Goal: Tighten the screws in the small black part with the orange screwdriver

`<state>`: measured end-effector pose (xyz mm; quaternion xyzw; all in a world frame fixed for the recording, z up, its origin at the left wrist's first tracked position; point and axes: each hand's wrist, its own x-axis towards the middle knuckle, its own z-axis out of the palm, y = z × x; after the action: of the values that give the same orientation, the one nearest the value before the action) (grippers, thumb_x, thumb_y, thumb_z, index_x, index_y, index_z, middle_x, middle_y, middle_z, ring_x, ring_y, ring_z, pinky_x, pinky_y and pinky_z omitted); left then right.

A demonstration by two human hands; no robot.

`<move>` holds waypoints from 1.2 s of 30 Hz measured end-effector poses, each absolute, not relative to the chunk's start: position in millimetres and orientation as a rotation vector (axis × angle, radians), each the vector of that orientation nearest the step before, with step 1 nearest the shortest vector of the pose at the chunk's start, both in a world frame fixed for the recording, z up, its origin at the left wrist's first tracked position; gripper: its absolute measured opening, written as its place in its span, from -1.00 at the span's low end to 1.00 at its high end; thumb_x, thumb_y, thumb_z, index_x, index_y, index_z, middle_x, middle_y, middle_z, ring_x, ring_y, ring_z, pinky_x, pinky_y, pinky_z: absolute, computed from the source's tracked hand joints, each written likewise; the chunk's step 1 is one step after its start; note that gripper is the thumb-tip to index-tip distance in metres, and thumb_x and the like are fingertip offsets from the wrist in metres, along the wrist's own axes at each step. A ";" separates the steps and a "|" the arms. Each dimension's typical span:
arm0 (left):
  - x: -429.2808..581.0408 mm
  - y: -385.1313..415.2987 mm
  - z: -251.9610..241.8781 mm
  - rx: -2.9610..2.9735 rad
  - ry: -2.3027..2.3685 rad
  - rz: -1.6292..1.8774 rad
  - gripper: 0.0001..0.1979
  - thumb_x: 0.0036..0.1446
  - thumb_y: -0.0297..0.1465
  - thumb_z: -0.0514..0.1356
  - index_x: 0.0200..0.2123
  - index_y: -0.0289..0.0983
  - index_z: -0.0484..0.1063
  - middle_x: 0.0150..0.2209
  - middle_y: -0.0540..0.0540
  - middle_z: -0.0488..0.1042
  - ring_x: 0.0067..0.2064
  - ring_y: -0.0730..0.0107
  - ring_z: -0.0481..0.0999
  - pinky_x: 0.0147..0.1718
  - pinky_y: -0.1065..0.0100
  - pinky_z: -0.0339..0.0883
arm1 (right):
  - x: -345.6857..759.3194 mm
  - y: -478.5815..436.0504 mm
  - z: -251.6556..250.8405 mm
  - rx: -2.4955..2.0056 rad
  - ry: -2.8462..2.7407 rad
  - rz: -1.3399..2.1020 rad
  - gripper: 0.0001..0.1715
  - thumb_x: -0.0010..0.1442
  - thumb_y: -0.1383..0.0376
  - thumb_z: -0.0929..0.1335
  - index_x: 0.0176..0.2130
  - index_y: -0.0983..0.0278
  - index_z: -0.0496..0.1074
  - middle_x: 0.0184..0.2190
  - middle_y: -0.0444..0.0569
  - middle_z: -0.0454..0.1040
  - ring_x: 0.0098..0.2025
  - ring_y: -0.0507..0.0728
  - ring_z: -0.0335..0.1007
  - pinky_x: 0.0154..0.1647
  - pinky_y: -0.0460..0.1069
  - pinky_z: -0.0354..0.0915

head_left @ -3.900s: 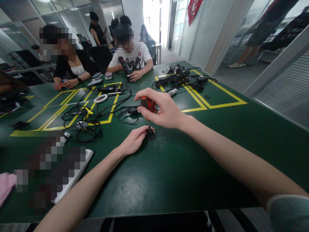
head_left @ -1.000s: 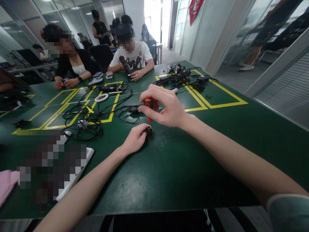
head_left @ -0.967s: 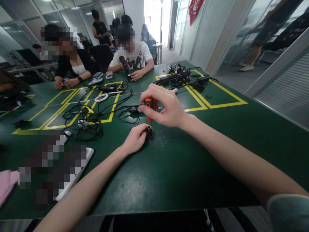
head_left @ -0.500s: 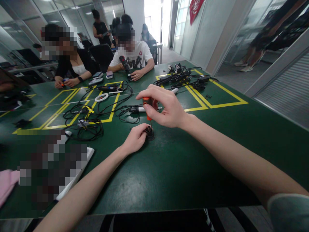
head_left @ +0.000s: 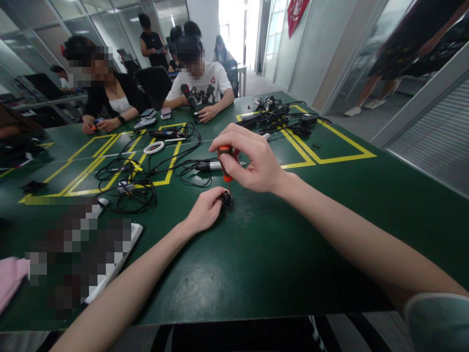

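My right hand (head_left: 252, 157) is closed around the handle of an orange and black screwdriver (head_left: 226, 172), held nearly upright. Its thin shaft points down at a small round black part (head_left: 228, 205) with a short metal post standing on it; I cannot tell whether the tip sits in a screw. My left hand (head_left: 205, 209) pinches the left side of that part and keeps it against the green table (head_left: 278, 264). Just behind my hands lies a silver and black pen-shaped electric tool (head_left: 214, 166) with its cable.
Tangled black cables (head_left: 135, 195) and a white ring (head_left: 154, 147) lie to the left. More cables (head_left: 282, 117) are piled at the back right, near several small screws (head_left: 316, 146). A white tray (head_left: 137, 232) is at the near left. Two people sit across the table.
My right hand has turned the screwdriver slightly and shifted a little, so more of the handle's lower end shows. My left hand and the black part stay in place.
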<state>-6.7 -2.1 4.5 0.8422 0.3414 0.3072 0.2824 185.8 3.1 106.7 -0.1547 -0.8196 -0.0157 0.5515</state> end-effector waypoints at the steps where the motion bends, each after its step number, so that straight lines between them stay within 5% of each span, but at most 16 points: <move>1: -7.1 -2.4 4.9 2.256 0.917 0.814 -0.70 0.17 -0.58 -0.02 -0.20 -0.27 0.49 -0.26 -0.09 0.59 -0.20 0.27 0.57 -0.11 0.29 0.43 | 185.6 3.3 106.6 -0.367 -1.936 -0.044 -0.84 0.38 0.40 0.29 -0.10 0.31 0.48 -0.26 -0.07 0.50 -0.33 0.01 0.35 -0.31 -0.06 0.28; 30: -6.2 -2.9 4.9 2.297 1.000 0.828 -0.72 0.22 -0.59 -0.01 -0.18 -0.26 0.47 -0.26 -0.07 0.58 -0.21 0.28 0.57 -0.11 0.29 0.44 | 185.8 3.4 105.8 -0.370 -1.947 -0.039 -0.89 0.38 0.35 0.33 -0.12 0.31 0.46 -0.28 -0.08 0.49 -0.34 0.02 0.35 -0.28 -0.03 0.25; 36: -26.3 12.8 15.1 2.645 1.518 0.660 -0.89 0.31 -0.36 0.15 -0.23 -0.22 0.46 -0.17 -0.17 0.56 -0.12 0.13 0.56 -0.12 0.23 0.44 | 184.7 3.1 106.4 -0.375 -1.951 -0.039 -0.87 0.36 0.35 0.32 -0.11 0.29 0.47 -0.27 -0.07 0.51 -0.32 0.04 0.35 -0.25 -0.01 0.27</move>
<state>-26.3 12.8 15.1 0.8477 0.4865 0.2114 0.0109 184.7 3.1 106.4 -0.1581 -0.8228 -0.0165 0.5457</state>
